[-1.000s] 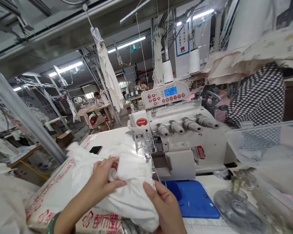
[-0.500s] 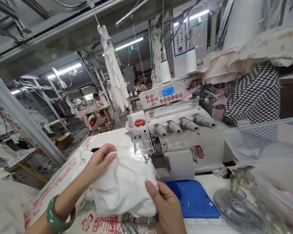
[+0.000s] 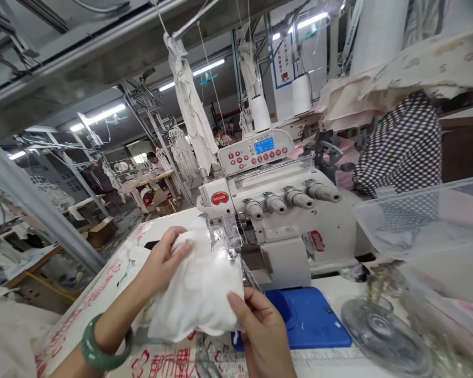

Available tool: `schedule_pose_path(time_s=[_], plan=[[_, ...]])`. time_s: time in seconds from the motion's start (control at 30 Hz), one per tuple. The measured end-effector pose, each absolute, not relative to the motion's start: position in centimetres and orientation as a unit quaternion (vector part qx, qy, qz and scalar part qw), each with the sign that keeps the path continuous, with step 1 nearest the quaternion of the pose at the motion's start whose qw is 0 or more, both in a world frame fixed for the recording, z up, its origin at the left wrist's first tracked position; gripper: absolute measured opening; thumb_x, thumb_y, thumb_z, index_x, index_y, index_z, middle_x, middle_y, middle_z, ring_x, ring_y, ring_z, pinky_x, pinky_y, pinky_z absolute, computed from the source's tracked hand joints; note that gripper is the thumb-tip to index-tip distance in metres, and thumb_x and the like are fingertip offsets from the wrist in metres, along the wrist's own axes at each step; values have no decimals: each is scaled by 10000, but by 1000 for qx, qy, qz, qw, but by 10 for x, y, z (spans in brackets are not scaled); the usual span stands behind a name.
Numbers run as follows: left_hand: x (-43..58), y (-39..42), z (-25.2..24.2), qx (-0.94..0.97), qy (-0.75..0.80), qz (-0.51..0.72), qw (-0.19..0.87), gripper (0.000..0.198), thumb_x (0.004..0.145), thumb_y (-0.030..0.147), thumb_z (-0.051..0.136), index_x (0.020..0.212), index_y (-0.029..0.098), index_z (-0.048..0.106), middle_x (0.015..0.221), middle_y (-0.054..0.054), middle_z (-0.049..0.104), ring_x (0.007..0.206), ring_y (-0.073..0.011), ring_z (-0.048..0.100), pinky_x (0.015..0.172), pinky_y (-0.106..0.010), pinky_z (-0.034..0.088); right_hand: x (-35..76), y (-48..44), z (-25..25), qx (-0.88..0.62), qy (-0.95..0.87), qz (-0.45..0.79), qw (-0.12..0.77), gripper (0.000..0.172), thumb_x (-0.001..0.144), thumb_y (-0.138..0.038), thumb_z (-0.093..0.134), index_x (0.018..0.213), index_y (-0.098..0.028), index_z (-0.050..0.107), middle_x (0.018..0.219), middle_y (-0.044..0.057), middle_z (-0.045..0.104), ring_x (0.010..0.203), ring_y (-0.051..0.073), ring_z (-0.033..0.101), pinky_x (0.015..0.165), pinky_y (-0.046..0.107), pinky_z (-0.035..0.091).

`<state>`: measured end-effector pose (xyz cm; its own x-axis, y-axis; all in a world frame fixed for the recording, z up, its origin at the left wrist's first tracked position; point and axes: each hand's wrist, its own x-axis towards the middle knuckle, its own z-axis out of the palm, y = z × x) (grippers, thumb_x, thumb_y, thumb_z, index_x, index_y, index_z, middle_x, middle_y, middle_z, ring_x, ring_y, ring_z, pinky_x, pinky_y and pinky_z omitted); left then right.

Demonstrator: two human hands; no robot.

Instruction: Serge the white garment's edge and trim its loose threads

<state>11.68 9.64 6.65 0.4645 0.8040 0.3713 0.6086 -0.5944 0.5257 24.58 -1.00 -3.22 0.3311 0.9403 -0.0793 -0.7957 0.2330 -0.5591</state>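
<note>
A bunched white cloth [image 3: 195,294] fills the space between my hands, just in front of the presser foot [image 3: 224,233] of a white overlock sewing machine [image 3: 284,220]. My left hand [image 3: 161,260] presses its fingers onto the top of the bundle, with a green jade bangle [image 3: 107,336] on that wrist. My right hand [image 3: 260,325] grips the cloth's lower right edge between thumb and fingers. The cloth's edge touches or nearly touches the foot; I cannot tell which.
A blue mat [image 3: 309,320] lies to the right of the cloth. A clear plastic tub [image 3: 421,220] and a clear round disc [image 3: 382,331] stand at right. Beyond the machine is a person in a checked garment [image 3: 398,147]. Garments hang overhead.
The cloth has gathered into a tighter bundle and shifted toward the presser foot. My left hand has risen onto the bundle, and the view has tilted slightly.
</note>
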Motion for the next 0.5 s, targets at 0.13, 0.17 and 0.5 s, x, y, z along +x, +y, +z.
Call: schedule_pose_path(time_s=[0.13,0.17,0.5], plan=[[101,75,45,856,462,224,62,521,632,540,639,1006,187,559,966,-80,575,884,-268,506,803,-411,408,243,-12,-33,-254,-168,539,785,327,533,-392,821,675,-145,659,663,28,654,645,125,554,617,178,446],[96,70,41,860,464,205,60,447,646,531,634,935,192,599,934,-77,584,872,-269,508,804,-414,406,242,-13,-33,-254,-175,534,787,326,543,-394,816,666,-145,646,660,26,652,641,120,548,610,171,440],[88,67,77,797,467,267,272,371,761,467,525,950,173,646,840,-39,659,771,-208,576,688,-269,470,242,-15,-37,-289,-133,551,772,445,532,-460,805,588,-145,497,473,-32,524,436,64,393,425,142,315]])
